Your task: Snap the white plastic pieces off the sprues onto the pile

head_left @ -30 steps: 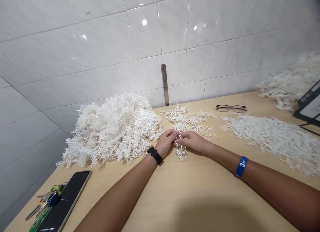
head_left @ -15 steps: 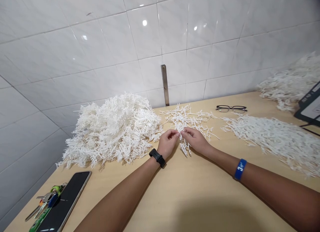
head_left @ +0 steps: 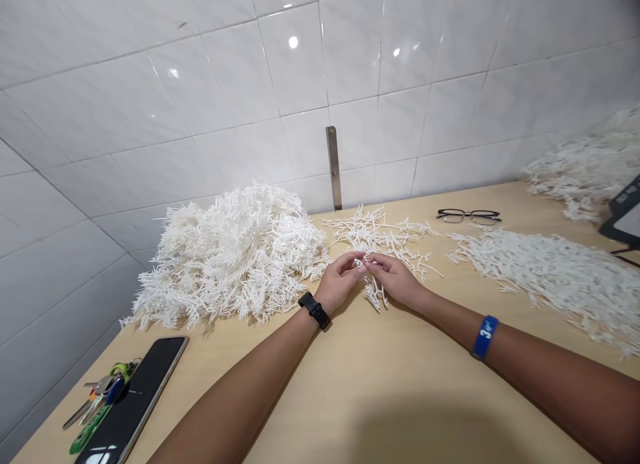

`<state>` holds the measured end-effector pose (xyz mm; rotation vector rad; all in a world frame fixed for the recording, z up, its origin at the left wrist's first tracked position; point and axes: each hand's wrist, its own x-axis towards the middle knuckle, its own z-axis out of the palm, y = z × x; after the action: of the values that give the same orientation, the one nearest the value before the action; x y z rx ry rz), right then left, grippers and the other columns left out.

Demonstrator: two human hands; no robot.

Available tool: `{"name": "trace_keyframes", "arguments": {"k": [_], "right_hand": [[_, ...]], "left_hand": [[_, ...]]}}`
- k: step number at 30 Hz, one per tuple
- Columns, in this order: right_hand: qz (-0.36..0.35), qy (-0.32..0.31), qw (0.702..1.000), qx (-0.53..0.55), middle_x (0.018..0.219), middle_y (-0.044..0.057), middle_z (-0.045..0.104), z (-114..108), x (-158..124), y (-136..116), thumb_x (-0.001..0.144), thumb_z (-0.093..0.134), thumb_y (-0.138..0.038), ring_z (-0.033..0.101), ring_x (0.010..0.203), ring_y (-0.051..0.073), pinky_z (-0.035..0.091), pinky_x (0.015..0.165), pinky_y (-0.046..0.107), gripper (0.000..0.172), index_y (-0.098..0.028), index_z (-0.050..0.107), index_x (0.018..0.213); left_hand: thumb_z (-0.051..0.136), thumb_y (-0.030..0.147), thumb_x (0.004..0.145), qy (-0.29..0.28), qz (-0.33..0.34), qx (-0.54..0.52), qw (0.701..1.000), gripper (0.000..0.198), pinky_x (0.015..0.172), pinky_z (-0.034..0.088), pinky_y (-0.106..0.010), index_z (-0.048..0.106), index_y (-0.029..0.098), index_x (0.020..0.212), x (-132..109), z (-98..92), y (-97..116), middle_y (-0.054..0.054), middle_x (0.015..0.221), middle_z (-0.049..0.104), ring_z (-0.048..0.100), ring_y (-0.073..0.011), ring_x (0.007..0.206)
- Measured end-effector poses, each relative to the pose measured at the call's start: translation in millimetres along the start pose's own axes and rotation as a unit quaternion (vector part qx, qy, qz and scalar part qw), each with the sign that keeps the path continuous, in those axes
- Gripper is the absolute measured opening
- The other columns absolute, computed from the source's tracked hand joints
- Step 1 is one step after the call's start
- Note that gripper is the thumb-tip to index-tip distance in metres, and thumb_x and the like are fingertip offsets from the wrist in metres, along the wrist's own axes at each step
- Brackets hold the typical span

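Note:
My left hand (head_left: 340,281) and my right hand (head_left: 395,277) meet fingertip to fingertip, both closed in a pinch. Between them is a small white branched plastic-looking piece (head_left: 358,263), mostly hidden by the fingers. Just below the right fingers, more white branched strands (head_left: 374,295) show on the table. Behind the hands spreads a loose scatter of thin white branched sprigs (head_left: 367,231). A tall heap of bushy white sprigs (head_left: 235,251) stands to the left of my left hand.
Flat to the right lies a layer of small white pieces (head_left: 545,271), with another white pile (head_left: 593,161) behind it. Black-framed glasses (head_left: 469,217) rest near the wall. A phone (head_left: 135,397) and keys (head_left: 103,387) lie front left; a dark-edged device (head_left: 625,214) stands far right.
My fingers have shifted their pinch: the left fingers now reach further over, closer against the right fingertips. The whole view has moved slightly; the heaps look unchanged.

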<state>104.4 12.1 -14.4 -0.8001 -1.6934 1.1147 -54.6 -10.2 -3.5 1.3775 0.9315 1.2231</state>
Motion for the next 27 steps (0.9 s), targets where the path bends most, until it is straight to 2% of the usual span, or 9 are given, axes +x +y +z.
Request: {"name": "trace_keyframes", "arguments": {"k": [4, 7, 9, 13, 17, 24, 27], "right_hand": [[0.022, 0.005, 1.0, 0.006, 0.068, 0.0, 0.053, -0.8, -0.2, 0.5, 0.085, 0.056, -0.049, 0.046, 0.061, 0.014, 0.034, 0.054, 0.026, 0.031, -0.019, 0.059, 0.077], [0.046, 0.011, 0.999, 0.023, 0.059, -0.003, 0.045, -0.8, -1.3, -2.5, 0.083, 0.058, -0.05, 0.039, 0.053, 0.012, 0.029, 0.049, 0.025, 0.032, -0.019, 0.054, 0.073], [0.071, 0.003, 0.997, 0.042, 0.056, -0.004, 0.042, -0.7, -2.0, -5.0, 0.081, 0.059, -0.05, 0.037, 0.051, 0.011, 0.027, 0.047, 0.024, 0.034, -0.019, 0.052, 0.07], [0.124, -0.04, 0.986, 0.102, 0.053, -0.005, 0.038, -2.2, -2.1, -7.4, 0.078, 0.062, -0.052, 0.032, 0.047, 0.009, 0.023, 0.044, 0.024, 0.039, -0.019, 0.049, 0.063], [0.16, -0.097, 0.969, 0.16, 0.051, -0.006, 0.037, -5.9, -2.4, -4.4, 0.076, 0.065, -0.056, 0.028, 0.045, 0.008, 0.019, 0.042, 0.023, 0.042, -0.017, 0.054, 0.068], [0.191, -0.193, 0.939, 0.21, 0.048, -0.009, 0.025, -9.1, -3.0, 1.4, 0.078, 0.067, -0.054, 0.017, 0.044, 0.005, 0.013, 0.043, 0.022, 0.043, -0.012, 0.063, 0.073], [0.197, -0.206, 0.936, 0.204, 0.049, -0.009, 0.029, -8.9, -2.5, 0.1, 0.077, 0.069, -0.051, 0.018, 0.044, 0.005, 0.012, 0.043, 0.021, 0.04, -0.011, 0.065, 0.075]], "left_hand": [[0.07, 0.035, 0.075, 0.024, 0.014, 0.061, 0.998, 0.028, 0.079, 0.044, -0.028, 0.066, 0.014, 0.094, 1.7, -0.2, -5.5, -0.006, 0.093, 0.065, 0.057, -0.0154, 0.085], [0.068, 0.039, 0.076, 0.034, 0.008, 0.089, 0.995, 0.026, 0.068, 0.039, -0.025, 0.061, 0.014, 0.08, 1.8, -0.1, -6.1, 0.0, 0.074, 0.056, 0.048, -0.011, 0.069], [0.064, 0.043, 0.079, 0.01, 0.014, 0.099, 0.995, 0.03, 0.064, 0.035, -0.024, 0.056, 0.014, 0.073, 0.9, -0.5, -4.6, 0.002, 0.067, 0.049, 0.042, -0.0096, 0.064], [0.059, 0.048, 0.082, -0.061, 0.026, 0.104, 0.992, 0.037, 0.06, 0.03, -0.024, 0.048, 0.016, 0.068, -1.6, -1.7, -0.4, 0.004, 0.062, 0.04, 0.035, -0.0091, 0.061], [0.053, 0.054, 0.084, -0.099, 0.027, 0.109, 0.989, 0.042, 0.06, 0.029, -0.025, 0.046, 0.016, 0.066, -2.6, -2.9, 0.6, 0.004, 0.062, 0.04, 0.035, -0.0096, 0.06], [0.051, 0.062, 0.082, -0.137, -0.007, 0.047, 0.989, 0.051, 0.06, 0.032, -0.026, 0.048, 0.015, 0.064, -2.7, -5.2, 0.8, 0.002, 0.059, 0.046, 0.04, -0.01, 0.058], [0.052, 0.063, 0.082, -0.143, -0.019, 0.018, 0.989, 0.052, 0.059, 0.031, -0.025, 0.044, 0.016, 0.061, -2.9, -5.1, 3.0, 0.002, 0.057, 0.043, 0.038, -0.0091, 0.056]]}}
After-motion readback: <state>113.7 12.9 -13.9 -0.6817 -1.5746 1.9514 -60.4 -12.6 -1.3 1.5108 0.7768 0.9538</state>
